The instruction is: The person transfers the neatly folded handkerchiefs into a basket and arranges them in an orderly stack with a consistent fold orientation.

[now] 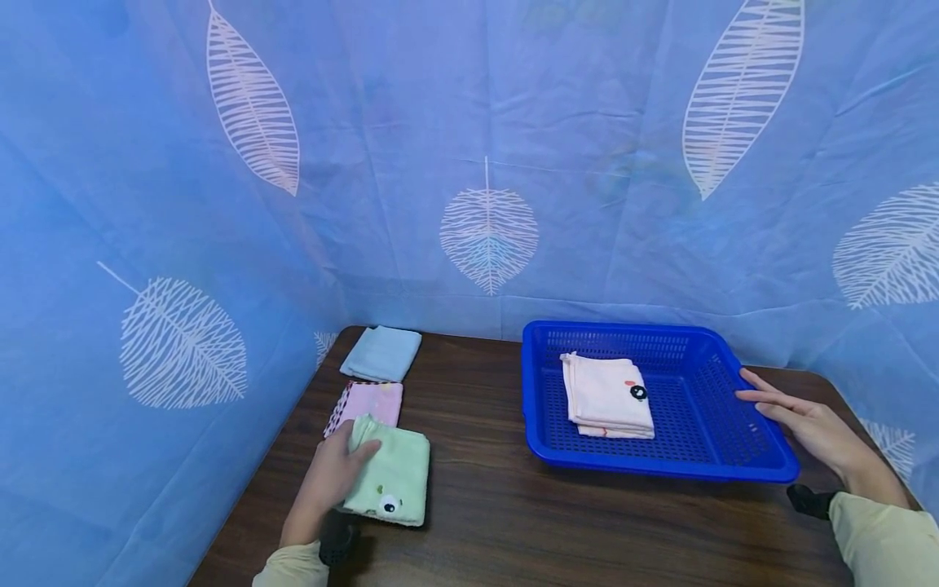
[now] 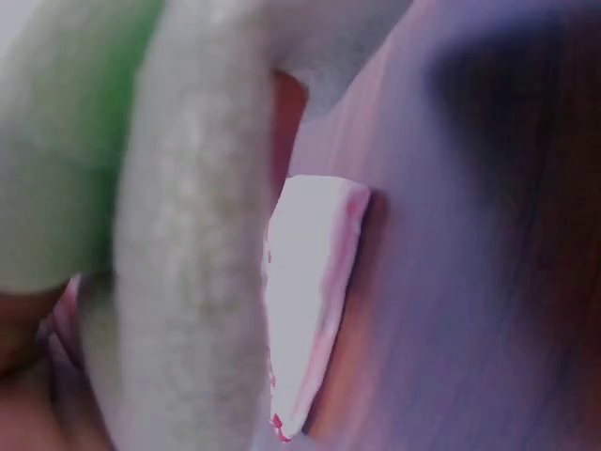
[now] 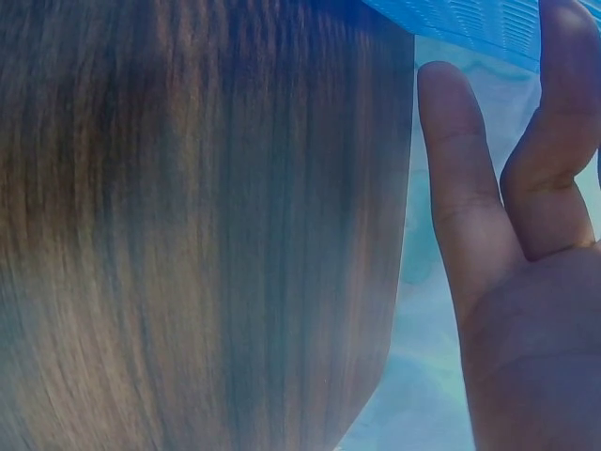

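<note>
My left hand [image 1: 332, 475] grips a folded pale green towel [image 1: 402, 465] by its left side, thumb on top. A cartoon eye decorates the towel's near edge. Close up in the left wrist view, the green towel [image 2: 192, 235] fills much of the left half. Just behind it on the table lies a folded pink towel [image 1: 376, 399] with a checked edge, partly covered. At the right, my right hand [image 1: 822, 428] has its fingers extended at the right rim of a blue plastic basket [image 1: 660, 466]. A folded pale pink towel [image 1: 605, 395] lies inside the basket, left of its middle.
A folded light blue towel [image 1: 381, 353] lies at the table's far left corner. The dark wooden table [image 1: 469, 522] runs up to a blue curtain [image 1: 396, 163] with white leaf prints, hanging behind and along the left side.
</note>
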`<state>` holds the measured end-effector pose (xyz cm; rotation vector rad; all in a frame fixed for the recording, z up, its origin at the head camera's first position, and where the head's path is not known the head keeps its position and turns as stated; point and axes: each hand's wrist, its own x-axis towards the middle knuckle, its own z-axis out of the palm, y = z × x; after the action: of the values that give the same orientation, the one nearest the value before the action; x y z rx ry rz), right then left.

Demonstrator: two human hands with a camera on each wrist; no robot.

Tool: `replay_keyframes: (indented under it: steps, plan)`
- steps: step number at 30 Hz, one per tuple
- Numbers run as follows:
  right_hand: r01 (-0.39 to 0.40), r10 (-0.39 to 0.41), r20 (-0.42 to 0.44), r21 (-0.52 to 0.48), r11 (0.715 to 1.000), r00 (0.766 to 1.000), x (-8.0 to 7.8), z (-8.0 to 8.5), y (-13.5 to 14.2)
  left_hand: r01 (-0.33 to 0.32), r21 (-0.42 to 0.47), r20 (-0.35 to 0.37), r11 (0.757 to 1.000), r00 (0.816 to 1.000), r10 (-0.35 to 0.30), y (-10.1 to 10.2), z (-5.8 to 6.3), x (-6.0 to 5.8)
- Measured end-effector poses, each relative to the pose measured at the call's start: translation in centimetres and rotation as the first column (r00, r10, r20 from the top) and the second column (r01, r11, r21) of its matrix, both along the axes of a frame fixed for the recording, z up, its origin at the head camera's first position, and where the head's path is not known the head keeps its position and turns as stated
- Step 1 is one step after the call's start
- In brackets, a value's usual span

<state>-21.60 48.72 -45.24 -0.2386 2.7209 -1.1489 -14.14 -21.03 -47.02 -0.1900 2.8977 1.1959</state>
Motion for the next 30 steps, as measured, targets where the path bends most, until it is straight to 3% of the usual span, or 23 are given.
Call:
replay_keyframes:
  steps: [8,15,30]
  plan:
    - [0.002,-0.002,-0.002,-0.004,1.0,1.0,0.1,0.0,0.0,0.009,0.062,-0.018,0.998,1.0,-0.008,0.5,0.3,-0.4]
    - [-0.002,0.002,-0.003,-0.024,1.0,1.0,0.0,0.0,0.1,0.027,0.144,-0.04,0.989,0.999,-0.022,1.8,1.5,-1.2]
    - [0.011,-0.011,0.001,-0.019,1.0,1.0,0.1,0.0,-0.1,-0.014,0.371,-0.056,0.928,0.998,0.038,3.3,2.8,-3.4]
